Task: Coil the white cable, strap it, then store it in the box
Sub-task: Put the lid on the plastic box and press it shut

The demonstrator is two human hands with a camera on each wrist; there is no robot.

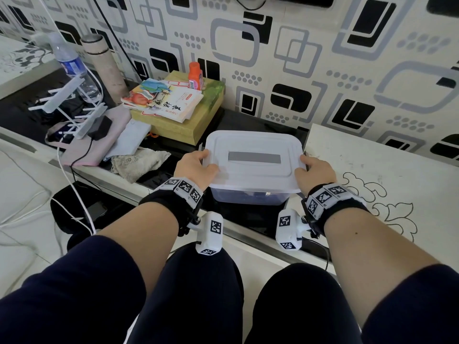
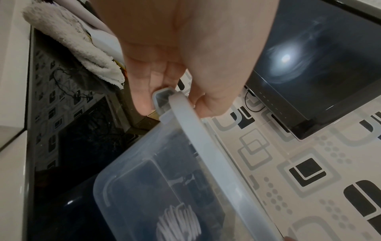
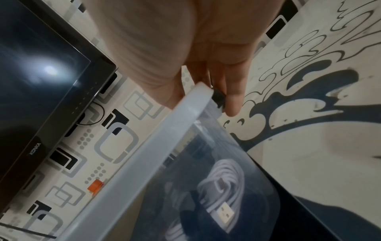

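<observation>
A translucent plastic box [image 1: 248,196] stands on the dark glossy shelf in front of me, with its pale lid [image 1: 253,157] resting on top. Through the box wall the coiled white cable [image 3: 221,181] lies on the bottom, its USB plug showing; the coil [image 2: 178,225] also shows in the left wrist view. My left hand [image 1: 196,165] grips the lid's left edge, thumb on top and fingers curled under the rim [image 2: 163,101]. My right hand [image 1: 314,170] grips the lid's right edge the same way. A strap on the cable is not discernible.
Behind the box to the left sit a yellow-green box [image 1: 178,117] with books [image 1: 161,100] and an orange bottle [image 1: 195,75]. A grey rag [image 1: 139,162], a white rack [image 1: 72,105], cables and a water bottle [image 1: 72,65] crowd the left. White patterned tabletop [image 1: 372,184] lies right.
</observation>
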